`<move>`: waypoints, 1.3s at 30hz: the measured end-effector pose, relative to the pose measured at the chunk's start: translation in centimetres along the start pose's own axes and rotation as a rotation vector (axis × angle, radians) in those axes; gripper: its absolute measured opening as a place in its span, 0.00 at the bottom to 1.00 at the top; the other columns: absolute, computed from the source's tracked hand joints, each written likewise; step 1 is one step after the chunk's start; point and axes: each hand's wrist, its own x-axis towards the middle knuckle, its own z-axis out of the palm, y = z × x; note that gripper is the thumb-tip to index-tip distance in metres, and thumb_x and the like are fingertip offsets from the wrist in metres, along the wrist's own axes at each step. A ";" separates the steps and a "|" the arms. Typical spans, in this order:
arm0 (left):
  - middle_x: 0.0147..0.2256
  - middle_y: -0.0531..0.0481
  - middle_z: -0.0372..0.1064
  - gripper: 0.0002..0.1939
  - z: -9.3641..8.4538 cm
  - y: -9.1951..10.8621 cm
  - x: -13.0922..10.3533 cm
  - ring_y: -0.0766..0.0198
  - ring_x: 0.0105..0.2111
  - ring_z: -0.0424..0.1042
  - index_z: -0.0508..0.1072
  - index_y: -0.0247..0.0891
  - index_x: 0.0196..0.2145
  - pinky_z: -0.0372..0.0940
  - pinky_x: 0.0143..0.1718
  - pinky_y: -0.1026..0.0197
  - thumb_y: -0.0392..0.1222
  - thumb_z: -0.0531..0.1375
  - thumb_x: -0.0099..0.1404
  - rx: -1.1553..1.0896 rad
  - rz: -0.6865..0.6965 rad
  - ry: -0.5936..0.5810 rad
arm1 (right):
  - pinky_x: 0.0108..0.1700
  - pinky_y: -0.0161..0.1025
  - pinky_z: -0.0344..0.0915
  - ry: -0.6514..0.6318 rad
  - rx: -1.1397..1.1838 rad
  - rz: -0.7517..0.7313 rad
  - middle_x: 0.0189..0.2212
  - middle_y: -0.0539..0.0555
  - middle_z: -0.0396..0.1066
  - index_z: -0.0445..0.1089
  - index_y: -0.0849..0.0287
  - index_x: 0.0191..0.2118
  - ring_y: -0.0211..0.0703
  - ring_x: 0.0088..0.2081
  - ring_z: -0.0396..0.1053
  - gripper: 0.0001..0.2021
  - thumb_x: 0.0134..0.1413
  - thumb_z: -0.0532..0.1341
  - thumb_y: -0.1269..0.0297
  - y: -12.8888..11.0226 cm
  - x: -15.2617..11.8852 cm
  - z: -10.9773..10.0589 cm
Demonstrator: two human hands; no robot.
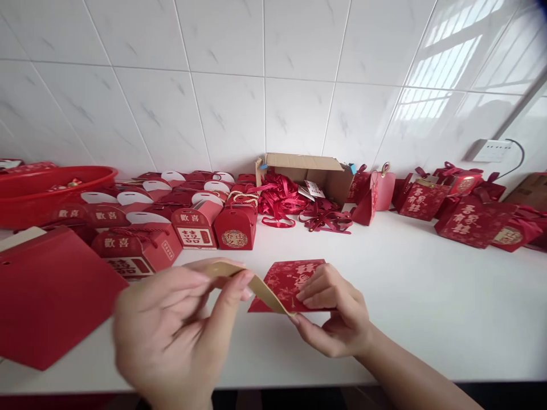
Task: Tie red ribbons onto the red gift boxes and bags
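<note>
A red printed gift box (pixel 282 279), with pale Chinese characters and a floral pattern, is in front of me over the white table. My right hand (pixel 335 310) grips its near right side, fingers on the printed face and thumb beneath the near edge. My left hand (pixel 183 324) pinches a flat gold-tan strip (pixel 269 293) between thumb and fingers. From there the strip slopes down to the right, its lower end meeting the box's near edge by my right thumb. Whether the strip is fixed to the box I cannot tell.
Finished-looking red boxes (pixel 194 225) stand in rows at left, beside a large red sheet (pixel 55 296) and a red basin (pixel 55 185). Behind, an open cardboard box (pixel 303 162) spills red ribbons (pixel 280 196). More red gift boxes (pixel 474 219) stand right, before the tiled wall.
</note>
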 end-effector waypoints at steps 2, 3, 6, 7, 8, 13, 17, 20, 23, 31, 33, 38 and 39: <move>0.30 0.61 0.73 0.12 0.9 0.3 0.2 0.71 0.25 0.72 0.71 0.43 0.34 0.70 0.30 0.68 0.31 0.67 0.55 -0.029 -0.003 0.073 | 0.26 0.41 0.63 -0.013 -0.012 -0.037 0.24 0.53 0.69 0.65 0.59 0.35 0.41 0.25 0.68 0.11 0.44 0.64 0.76 0.0 0.0 0.0; 0.30 0.60 0.74 0.11 1.2 0.4 0.3 0.72 0.26 0.72 0.73 0.43 0.34 0.70 0.30 0.70 0.31 0.67 0.54 -0.043 -0.014 0.062 | 0.26 0.41 0.63 -0.016 -0.016 -0.049 0.24 0.53 0.70 0.66 0.60 0.35 0.41 0.24 0.68 0.11 0.43 0.64 0.76 0.0 0.1 0.0; 0.31 0.59 0.76 0.06 1.4 0.1 0.4 0.71 0.28 0.74 0.77 0.44 0.34 0.70 0.33 0.72 0.35 0.66 0.57 -0.095 -0.097 -0.088 | 0.26 0.41 0.63 -0.015 -0.022 -0.050 0.24 0.53 0.70 0.66 0.60 0.35 0.41 0.24 0.68 0.11 0.43 0.64 0.76 0.1 0.2 -0.1; 0.31 0.58 0.77 0.06 1.2 -0.2 0.4 0.71 0.29 0.75 0.78 0.44 0.35 0.70 0.33 0.72 0.36 0.64 0.59 -0.108 -0.131 -0.146 | 0.26 0.41 0.63 -0.013 -0.025 -0.045 0.24 0.53 0.70 0.66 0.60 0.35 0.41 0.24 0.68 0.11 0.44 0.64 0.76 0.1 0.2 -0.1; 0.32 0.57 0.77 0.06 1.0 -0.5 0.5 0.70 0.30 0.75 0.78 0.45 0.36 0.70 0.34 0.72 0.36 0.63 0.61 -0.115 -0.153 -0.212 | 0.26 0.41 0.63 -0.009 -0.028 -0.038 0.25 0.53 0.70 0.66 0.59 0.35 0.41 0.25 0.68 0.11 0.44 0.64 0.76 0.1 0.2 -0.2; 0.38 0.55 0.76 0.15 0.2 -2.0 1.1 0.68 0.37 0.76 0.77 0.50 0.41 0.69 0.38 0.71 0.30 0.61 0.61 -0.107 -0.026 -0.633 | 0.26 0.40 0.63 0.012 -0.024 -0.026 0.24 0.53 0.70 0.66 0.59 0.35 0.41 0.24 0.68 0.12 0.43 0.64 0.76 0.3 0.3 -0.4; 0.35 0.54 0.71 0.09 0.7 -2.4 1.4 0.69 0.36 0.72 0.77 0.47 0.37 0.67 0.37 0.71 0.33 0.63 0.61 -0.087 0.034 -0.725 | 0.26 0.40 0.64 0.029 -0.017 -0.013 0.24 0.52 0.70 0.66 0.59 0.36 0.41 0.25 0.69 0.12 0.44 0.65 0.76 0.5 0.3 -0.5; 0.36 0.55 0.73 0.05 1.1 -2.6 1.3 0.68 0.38 0.73 0.74 0.45 0.37 0.66 0.38 0.71 0.36 0.59 0.65 -0.081 -0.059 -0.766 | 0.26 0.40 0.64 0.036 -0.017 -0.009 0.25 0.52 0.70 0.67 0.59 0.37 0.42 0.25 0.69 0.12 0.44 0.64 0.77 0.5 0.3 -0.6; 0.35 0.55 0.74 0.03 1.4 -2.8 1.2 0.70 0.35 0.73 0.72 0.43 0.37 0.65 0.34 0.72 0.38 0.58 0.67 -0.078 -0.127 -0.803 | 0.26 0.40 0.64 0.029 -0.009 -0.004 0.25 0.52 0.70 0.67 0.59 0.37 0.42 0.26 0.69 0.13 0.43 0.64 0.77 0.4 0.4 -0.6; 0.32 0.53 0.74 0.04 1.4 -2.5 1.1 0.68 0.30 0.71 0.73 0.40 0.35 0.64 0.31 0.69 0.40 0.58 0.66 -0.128 -0.156 -0.814 | 0.26 0.40 0.64 -0.030 -0.005 0.042 0.26 0.52 0.70 0.65 0.57 0.37 0.41 0.25 0.68 0.11 0.47 0.63 0.75 0.1 0.6 -0.7; 0.30 0.53 0.73 0.04 1.5 -2.5 1.2 0.68 0.29 0.70 0.74 0.41 0.35 0.64 0.30 0.69 0.40 0.59 0.66 -0.151 -0.198 -0.841 | 0.27 0.40 0.64 -0.035 -0.008 0.051 0.27 0.52 0.69 0.65 0.57 0.37 0.41 0.25 0.67 0.11 0.47 0.63 0.75 0.0 0.6 -0.7; 0.30 0.53 0.73 0.06 1.8 -2.5 1.3 0.68 0.29 0.70 0.76 0.41 0.35 0.63 0.30 0.69 0.41 0.59 0.66 -0.190 -0.230 -0.885 | 0.28 0.41 0.66 -0.015 0.012 0.049 0.27 0.52 0.68 0.65 0.58 0.37 0.40 0.26 0.67 0.10 0.48 0.62 0.74 0.2 0.4 -0.6; 0.30 0.53 0.73 0.06 1.8 -2.6 1.4 0.68 0.30 0.70 0.76 0.41 0.35 0.63 0.30 0.69 0.41 0.58 0.66 -0.195 -0.225 -0.886 | 0.28 0.41 0.66 -0.011 0.012 0.049 0.27 0.52 0.68 0.65 0.58 0.37 0.41 0.27 0.68 0.10 0.47 0.62 0.74 0.3 0.4 -0.5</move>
